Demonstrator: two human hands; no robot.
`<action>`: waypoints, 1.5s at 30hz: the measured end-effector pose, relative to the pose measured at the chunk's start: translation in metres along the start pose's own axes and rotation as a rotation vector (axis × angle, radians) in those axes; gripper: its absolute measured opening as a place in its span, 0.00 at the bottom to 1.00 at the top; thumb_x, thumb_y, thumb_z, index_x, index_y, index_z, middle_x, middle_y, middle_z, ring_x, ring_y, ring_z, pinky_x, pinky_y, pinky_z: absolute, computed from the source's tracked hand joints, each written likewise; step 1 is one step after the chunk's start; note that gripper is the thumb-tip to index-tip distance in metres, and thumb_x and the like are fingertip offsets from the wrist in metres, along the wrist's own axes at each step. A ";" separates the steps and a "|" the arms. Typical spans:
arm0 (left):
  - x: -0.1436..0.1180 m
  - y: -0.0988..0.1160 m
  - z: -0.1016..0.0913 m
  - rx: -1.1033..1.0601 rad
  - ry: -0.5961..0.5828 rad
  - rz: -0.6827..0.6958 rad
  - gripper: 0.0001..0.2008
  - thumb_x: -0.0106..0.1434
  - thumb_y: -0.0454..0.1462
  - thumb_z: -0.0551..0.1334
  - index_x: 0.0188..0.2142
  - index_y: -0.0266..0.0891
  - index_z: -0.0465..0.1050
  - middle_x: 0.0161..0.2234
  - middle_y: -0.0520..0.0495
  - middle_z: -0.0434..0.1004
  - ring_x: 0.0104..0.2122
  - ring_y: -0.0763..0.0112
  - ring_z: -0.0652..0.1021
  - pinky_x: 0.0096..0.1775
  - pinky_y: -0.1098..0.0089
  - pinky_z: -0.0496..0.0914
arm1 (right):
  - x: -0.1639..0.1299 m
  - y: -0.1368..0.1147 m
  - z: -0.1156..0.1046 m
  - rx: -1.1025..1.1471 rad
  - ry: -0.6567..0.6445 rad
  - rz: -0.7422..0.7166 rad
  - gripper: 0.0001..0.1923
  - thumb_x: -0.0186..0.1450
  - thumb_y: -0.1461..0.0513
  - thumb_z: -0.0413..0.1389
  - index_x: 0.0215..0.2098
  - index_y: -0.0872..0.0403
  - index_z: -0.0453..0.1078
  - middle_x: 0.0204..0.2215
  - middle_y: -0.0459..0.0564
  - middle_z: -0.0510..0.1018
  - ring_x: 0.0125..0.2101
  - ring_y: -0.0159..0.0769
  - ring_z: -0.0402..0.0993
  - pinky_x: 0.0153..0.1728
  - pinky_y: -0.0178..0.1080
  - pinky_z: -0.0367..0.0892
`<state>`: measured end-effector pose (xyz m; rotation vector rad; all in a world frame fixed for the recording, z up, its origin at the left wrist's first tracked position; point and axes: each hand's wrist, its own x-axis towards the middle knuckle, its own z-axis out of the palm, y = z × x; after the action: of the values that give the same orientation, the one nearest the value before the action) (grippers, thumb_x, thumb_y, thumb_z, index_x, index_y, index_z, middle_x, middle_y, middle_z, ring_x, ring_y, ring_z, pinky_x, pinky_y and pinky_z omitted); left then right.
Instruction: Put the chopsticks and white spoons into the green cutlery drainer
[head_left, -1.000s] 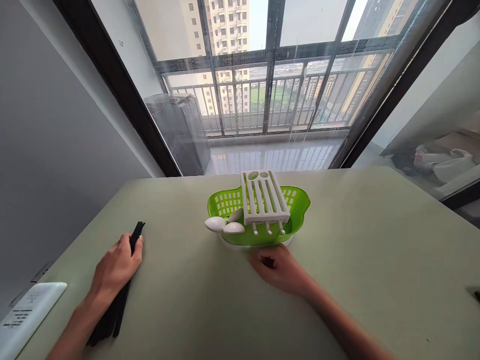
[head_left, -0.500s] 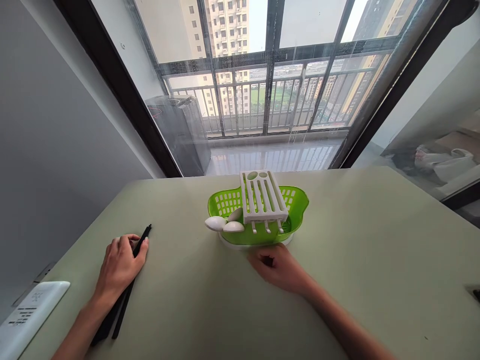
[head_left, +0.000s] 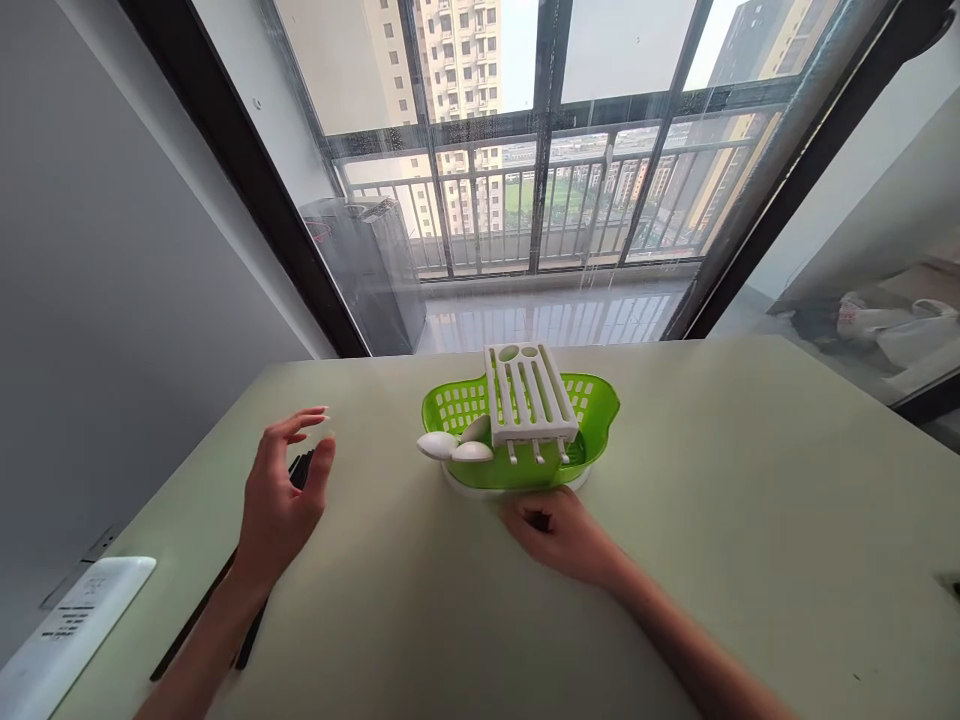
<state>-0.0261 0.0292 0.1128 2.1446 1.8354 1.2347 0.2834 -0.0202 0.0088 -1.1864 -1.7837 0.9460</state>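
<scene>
Left hand (head_left: 281, 500) lifted, fingers spread, empty, above black chopsticks (head_left: 251, 625) running lower left to centre, mostly hidden. Right hand (head_left: 559, 535) curled on bench (head_left: 750, 520) beside green basket (head_left: 600, 420); grip unclear.

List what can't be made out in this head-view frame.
- Black chopsticks, head view: middle hidden behind the left hand and forearm; count unclear.
- Right hand: fingers curled under, so any contact with the green basket or anything in its grip can't be told.
- White device: cut by the left edge; print too small.
- Dark item: cut by the right edge.
</scene>
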 end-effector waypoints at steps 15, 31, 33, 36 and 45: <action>-0.010 0.077 0.047 -0.245 -0.328 0.454 0.18 0.74 0.40 0.58 0.61 0.45 0.63 0.63 0.39 0.72 0.66 0.56 0.68 0.65 0.49 0.65 | 0.002 -0.005 -0.001 -0.006 -0.023 -0.006 0.22 0.68 0.60 0.52 0.22 0.51 0.44 0.19 0.39 0.49 0.22 0.27 0.45 0.23 0.37 0.42; 0.015 0.095 0.057 -0.116 -0.247 0.630 0.18 0.68 0.45 0.67 0.54 0.43 0.69 0.46 0.46 0.84 0.38 0.66 0.84 0.36 0.69 0.76 | 0.001 -0.001 0.000 0.002 -0.001 -0.014 0.22 0.68 0.61 0.51 0.21 0.52 0.44 0.19 0.39 0.49 0.22 0.27 0.45 0.23 0.37 0.43; 0.018 0.095 0.060 -0.080 -0.227 0.663 0.16 0.69 0.46 0.66 0.52 0.42 0.70 0.42 0.47 0.85 0.34 0.66 0.84 0.34 0.69 0.74 | 0.001 -0.002 0.000 0.002 0.001 -0.015 0.22 0.68 0.61 0.51 0.21 0.52 0.44 0.19 0.39 0.49 0.22 0.27 0.45 0.23 0.37 0.43; 0.021 0.093 0.062 -0.044 -0.214 0.696 0.15 0.70 0.47 0.64 0.50 0.42 0.71 0.40 0.48 0.86 0.32 0.66 0.85 0.33 0.70 0.74 | 0.001 -0.002 0.001 0.006 -0.002 -0.016 0.22 0.68 0.60 0.51 0.22 0.52 0.44 0.20 0.39 0.49 0.23 0.27 0.45 0.23 0.37 0.43; 0.028 0.089 0.059 -0.020 -0.199 0.841 0.12 0.72 0.43 0.64 0.50 0.42 0.72 0.41 0.48 0.86 0.33 0.69 0.85 0.33 0.72 0.73 | 0.001 -0.003 0.001 0.010 0.000 -0.007 0.22 0.68 0.61 0.52 0.22 0.52 0.44 0.19 0.39 0.49 0.22 0.27 0.45 0.23 0.37 0.43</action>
<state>0.0802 0.0530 0.1336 3.0055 0.8249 1.0364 0.2811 -0.0199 0.0109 -1.1733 -1.7801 0.9499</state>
